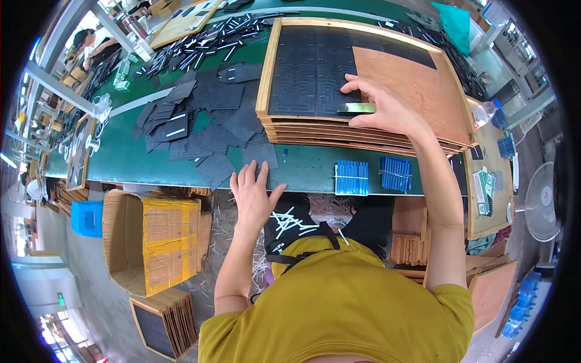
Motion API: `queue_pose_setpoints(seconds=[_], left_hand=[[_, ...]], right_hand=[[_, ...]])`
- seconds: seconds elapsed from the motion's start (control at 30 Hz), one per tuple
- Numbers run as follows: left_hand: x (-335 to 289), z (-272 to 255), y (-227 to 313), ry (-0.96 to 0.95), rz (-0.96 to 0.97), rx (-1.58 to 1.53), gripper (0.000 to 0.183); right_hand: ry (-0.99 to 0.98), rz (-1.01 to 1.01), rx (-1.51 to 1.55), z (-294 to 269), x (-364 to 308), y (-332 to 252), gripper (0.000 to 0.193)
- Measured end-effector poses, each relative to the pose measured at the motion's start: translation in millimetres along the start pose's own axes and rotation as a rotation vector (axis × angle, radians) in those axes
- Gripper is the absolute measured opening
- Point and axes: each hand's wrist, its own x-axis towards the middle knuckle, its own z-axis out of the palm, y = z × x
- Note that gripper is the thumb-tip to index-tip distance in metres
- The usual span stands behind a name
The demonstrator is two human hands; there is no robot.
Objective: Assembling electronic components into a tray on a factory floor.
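Note:
My left hand [251, 190] rests with fingers spread at the table's front edge, its fingertips on the nearest of the loose black sheets [212, 142]. Over a shallow wooden-framed tray [399, 78], my right hand [390, 106] curls around a small flat tool, green and silver [357, 107], possibly a blade; its thumb and index finger stand apart. Square black sheets [295, 91] with faint line patterns cover the tray's left side and far strip. Bare brown board shows across the rest. The tray tops a stack of similar ones.
Two banded bundles of blue strips, one left [351, 177] and one right [396, 174], lie by the front edge. Narrow black pieces [200, 45] heap at the back. An open cardboard box [151, 242] stands below left; a fan [541, 201] is at far right. White strips lie on my lap.

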Motion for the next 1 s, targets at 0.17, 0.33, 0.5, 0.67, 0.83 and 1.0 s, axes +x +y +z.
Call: queue_pose_setpoints(seconds=[0.17, 0.33, 0.5, 0.67, 0.83, 1.0], left_hand=[[-19.0, -6.8, 3.0, -0.045, 0.041, -0.048, 0.064], [-47.4, 15.9, -34.7, 0.071, 0.152, -0.153, 0.032], [-12.4, -13.1, -12.7, 0.228, -0.007, -0.237, 0.035], [-6.8, 20.6, -17.9, 0.133, 0.143, -0.033, 0.065], [-26.5, 21.8, -41.8, 0.233, 0.232, -0.162, 0.065], [-65.1, 19.5, -96.2, 0.550, -0.219, -0.036, 0.059]], right_hand=[[0.130, -0.079, 0.128, 3.9, -8.4, 0.4, 0.054], [0.400, -0.112, 0.158, 12.7, -46.0, -16.7, 0.024], [0.335, -0.049, 0.190, 40.2, -75.6, -20.7, 0.008], [0.355, -0.032, 0.175, 52.9, -91.9, -16.6, 0.009], [0.412, -0.021, 0.106, 51.0, -102.9, -18.9, 0.006], [0.399, 0.052, 0.179, 51.0, -118.4, -7.8, 0.006]])
